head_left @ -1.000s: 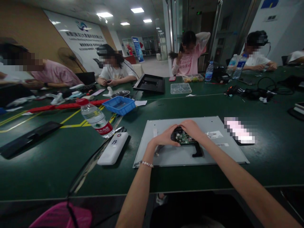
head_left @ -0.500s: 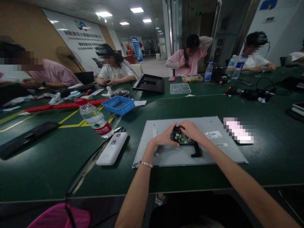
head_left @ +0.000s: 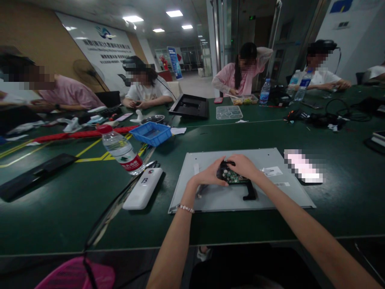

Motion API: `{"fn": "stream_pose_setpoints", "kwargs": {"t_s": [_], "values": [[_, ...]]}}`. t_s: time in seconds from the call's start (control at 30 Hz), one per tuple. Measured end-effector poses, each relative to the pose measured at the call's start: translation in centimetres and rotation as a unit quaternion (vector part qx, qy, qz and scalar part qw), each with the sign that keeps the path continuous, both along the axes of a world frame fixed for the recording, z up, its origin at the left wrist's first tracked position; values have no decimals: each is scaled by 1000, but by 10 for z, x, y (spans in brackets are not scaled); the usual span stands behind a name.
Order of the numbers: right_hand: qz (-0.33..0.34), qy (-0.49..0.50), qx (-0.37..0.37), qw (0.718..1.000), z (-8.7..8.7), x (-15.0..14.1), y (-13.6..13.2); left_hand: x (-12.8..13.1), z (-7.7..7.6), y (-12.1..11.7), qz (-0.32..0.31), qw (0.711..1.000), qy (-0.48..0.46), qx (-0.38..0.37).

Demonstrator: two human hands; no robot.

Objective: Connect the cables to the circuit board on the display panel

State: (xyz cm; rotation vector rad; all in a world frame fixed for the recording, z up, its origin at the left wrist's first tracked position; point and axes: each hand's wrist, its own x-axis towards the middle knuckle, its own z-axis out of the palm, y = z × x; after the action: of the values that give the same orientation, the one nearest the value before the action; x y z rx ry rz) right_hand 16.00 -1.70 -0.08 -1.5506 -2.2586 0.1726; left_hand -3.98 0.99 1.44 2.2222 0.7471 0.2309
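Note:
A flat grey metal panel (head_left: 282, 196), like the back of a screen, lies before me with white labels on it. On it rests a green circuit board (head_left: 235, 176) with a black plastic frame (head_left: 249, 190) around it. My left hand (head_left: 210, 173) grips the board's left side, thumb at the near edge and fingers at the far edge. My right hand (head_left: 245, 165) is closed over the far right edge, its fingertips on the black frame. The fingers hide part of the board. A thin cable shows by my left wrist.
Left of the panel are a white power bank (head_left: 143, 188), a water bottle (head_left: 123, 152), a blue tray (head_left: 152, 134) and a long black bar (head_left: 36, 176). A phone (head_left: 303, 166) lies to the right. A black casing (head_left: 190, 106) is farther back. Several people sit around the table.
My hands stay on the board almost unmoved, the right fingers shifting only slightly. The whole view has moved a little. Across the table, the person in pink has raised their head slightly.

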Motion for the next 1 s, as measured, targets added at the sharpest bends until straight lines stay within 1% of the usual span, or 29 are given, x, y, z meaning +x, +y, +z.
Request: {"fn": "stream_pose_setpoints", "kwargs": {"t_s": [0.1,0.2,0.27,0.33,0.37,0.43,0.53,0.63,0.73,0.87,1.0], "values": [[-8,-17,0,1000,4,-1,-1,0,0,0,0,1000,-1,2],[-42,-34,14,998,11,6,-3,0,0,1,-2,1000,-4,1],[-82,-51,38,995,16,20,-6,0,0,1,-8,1000,-7,-1],[-128,-72,56,988,20,40,-12,0,1,1,-12,1000,-8,0],[-148,-81,52,984,20,50,-14,0,1,1,-14,1000,-8,1],[-169,-93,24,981,17,70,-19,0,2,1,-15,1000,-6,2],[-158,-98,-30,982,8,89,-22,0,1,2,-17,1000,-5,1],[-126,-87,-50,987,1,96,-20,0,0,3,-20,1000,-7,8],[-119,-79,-51,988,1,100,-19,-2,0,3,-19,1000,-11,8],[-118,-87,-32,989,3,100,-23,-4,2,2,1,1000,-21,-19],[-130,-107,-14,986,-3,95,-24,-6,4,3,-1,1000,-24,-16]]}}
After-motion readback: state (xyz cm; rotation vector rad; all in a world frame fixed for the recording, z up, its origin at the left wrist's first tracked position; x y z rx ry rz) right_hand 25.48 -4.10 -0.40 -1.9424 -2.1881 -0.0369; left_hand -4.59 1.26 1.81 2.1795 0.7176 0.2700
